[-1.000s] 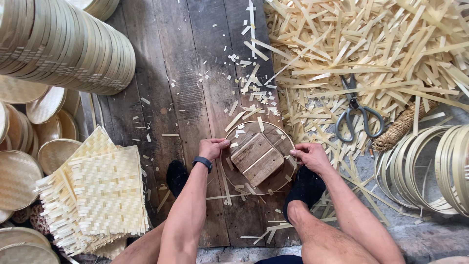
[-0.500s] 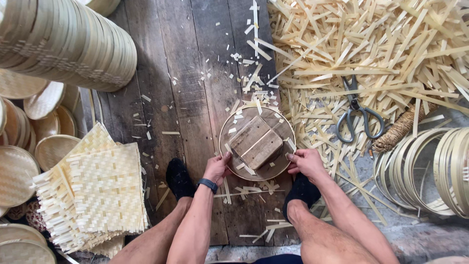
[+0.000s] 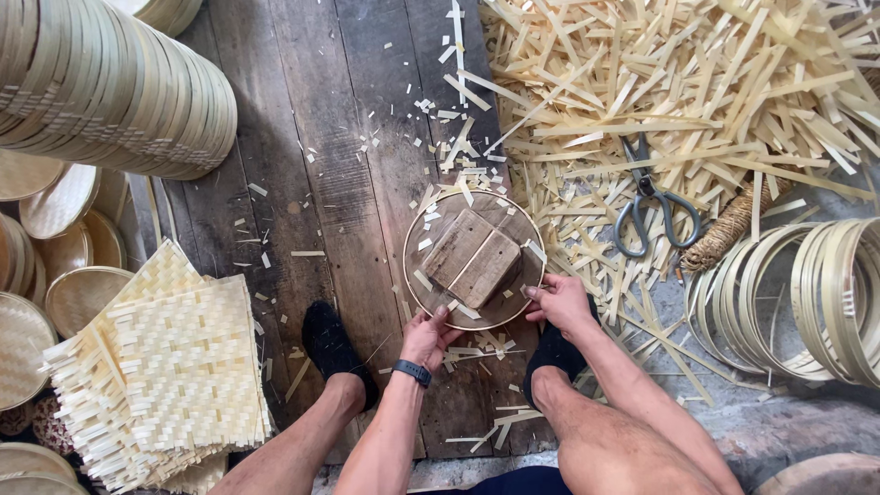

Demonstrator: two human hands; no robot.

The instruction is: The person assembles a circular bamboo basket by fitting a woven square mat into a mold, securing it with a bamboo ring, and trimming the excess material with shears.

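Both hands grip the near rim of a thin round bamboo hoop lying flat on the dark plank floor. Left hand, with a dark watch at the wrist, has its fingers curled over the lower edge of the hoop; right hand pinches the rim at the lower right, fingers closed on it. Whether the hoop is lifted slightly off the boards cannot be told from above. Inside the ring sit two flat wooden blocks, side by side and touching, tilted diagonally, with short pale offcuts scattered round them.

Two feet in black shoes frame the work: one to the left of the hoop, the other just under the right hand. Beyond the hoop's far edge the boards run open, littered only with small chips. Right of it, a deep heap of bamboo strips crowds almost against the rim, and a pair of scissors lies on the heap beside a coil of rope. Further right stand nested bamboo rings. To the left, well apart, lies a pile of square woven bamboo mats, with finished round trays along the left edge and a long leaning stack of round frames at upper left.
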